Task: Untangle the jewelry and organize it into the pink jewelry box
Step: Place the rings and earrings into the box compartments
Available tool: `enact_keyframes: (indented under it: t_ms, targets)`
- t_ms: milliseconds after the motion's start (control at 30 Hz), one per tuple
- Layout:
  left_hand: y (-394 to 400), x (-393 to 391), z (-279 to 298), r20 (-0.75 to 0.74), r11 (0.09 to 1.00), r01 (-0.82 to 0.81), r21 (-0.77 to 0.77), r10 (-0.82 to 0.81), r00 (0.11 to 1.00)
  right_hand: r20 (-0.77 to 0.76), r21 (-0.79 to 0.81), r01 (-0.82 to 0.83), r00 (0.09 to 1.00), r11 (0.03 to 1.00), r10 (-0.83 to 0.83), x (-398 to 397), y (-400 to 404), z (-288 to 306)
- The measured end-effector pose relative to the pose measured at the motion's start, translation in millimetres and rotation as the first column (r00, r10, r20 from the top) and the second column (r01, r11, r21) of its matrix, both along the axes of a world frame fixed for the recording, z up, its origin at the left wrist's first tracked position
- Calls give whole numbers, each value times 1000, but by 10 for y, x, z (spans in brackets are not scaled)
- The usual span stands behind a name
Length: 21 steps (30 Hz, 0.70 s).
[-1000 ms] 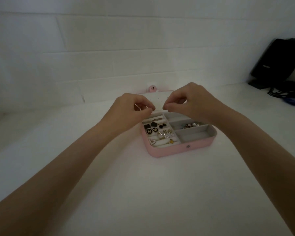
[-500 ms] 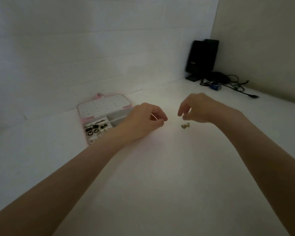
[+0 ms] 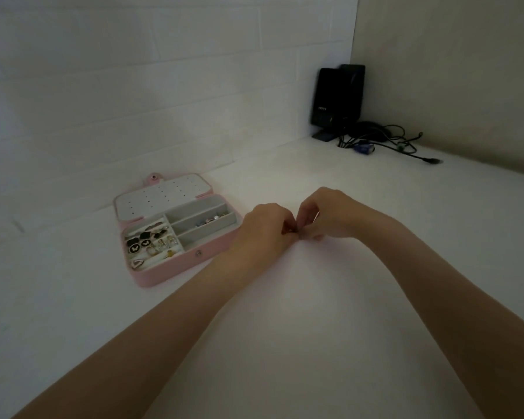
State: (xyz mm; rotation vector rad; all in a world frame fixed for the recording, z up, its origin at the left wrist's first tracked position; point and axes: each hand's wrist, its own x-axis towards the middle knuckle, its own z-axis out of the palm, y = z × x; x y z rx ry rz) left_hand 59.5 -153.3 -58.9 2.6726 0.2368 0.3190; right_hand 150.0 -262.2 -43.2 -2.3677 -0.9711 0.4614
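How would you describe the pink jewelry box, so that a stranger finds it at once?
On the white table, look left of the two hands, near the tiled wall. The pink jewelry box lies open there, its white dotted lid leaning back, with grey compartments holding small jewelry. It is the only pink thing.

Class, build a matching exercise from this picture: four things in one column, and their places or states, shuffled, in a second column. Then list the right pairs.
Things:
1. pink jewelry box
2. black speaker
3. left hand
4. blue connector

Places or states:
A. among the cables near the corner
B. upright against the wall in the far corner
C. open on the white table, left of the hands
D. fingers meeting the right hand over something tiny

Pairs: 1-C, 2-B, 3-D, 4-A
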Motion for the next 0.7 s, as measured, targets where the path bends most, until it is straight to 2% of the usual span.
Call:
enact_keyframes:
  t_ms: [167,300,367,433,533,633,700]
  targets:
    - [-17,-10,68,-42,997,-17,77,21,999,-45,13,-26,999,1000,27,-35,9,54]
    - [57,-172,149,23,999,16,50,-17,1000,-152,208,5,988,978,27,-84,21,136]
    - [160,-292,242,82,997,8,-79,-2,997,-251,351,13,965,936,80,-166,54,200]
    - [311,-417,338,104,963,-24,-270,54,993,-358,502,53,921,863,152,-264,125,269]
    - [576,-587,395,89,838,-73,-541,144,986,-488,650,139,830,747,270,-400,330,342]
    - [764,-722,416,92,676,-83,-732,219,971,-492,722,147,795,676,354,-514,627,345]
    - [865,-808,433,99,585,-70,-808,251,963,-420,745,113,846,657,330,-599,819,332]
